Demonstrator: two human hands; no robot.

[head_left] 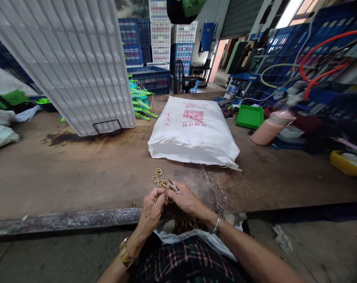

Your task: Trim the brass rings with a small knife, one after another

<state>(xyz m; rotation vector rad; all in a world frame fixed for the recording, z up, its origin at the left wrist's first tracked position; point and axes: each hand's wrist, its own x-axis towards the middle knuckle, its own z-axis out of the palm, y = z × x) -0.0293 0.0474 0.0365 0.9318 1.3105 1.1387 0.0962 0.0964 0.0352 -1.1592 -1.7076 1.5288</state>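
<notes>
At lower centre, the left hand [152,205] and right hand [184,199] meet with fingers pinched at the brass rings [162,183] on the workbench [107,173], the right also gripping a small pointed tool [173,186].

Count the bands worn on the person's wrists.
2: a gold-coloured band at the wrist of the left hand, and a silver-coloured bangle at the wrist of the right hand. Both wrists are in view.

Shiny brass-coloured metal rings [155,179] — on a matt, stained wooden table [107,177] — beside crinkled white woven-plastic sacking [193,133].
</notes>
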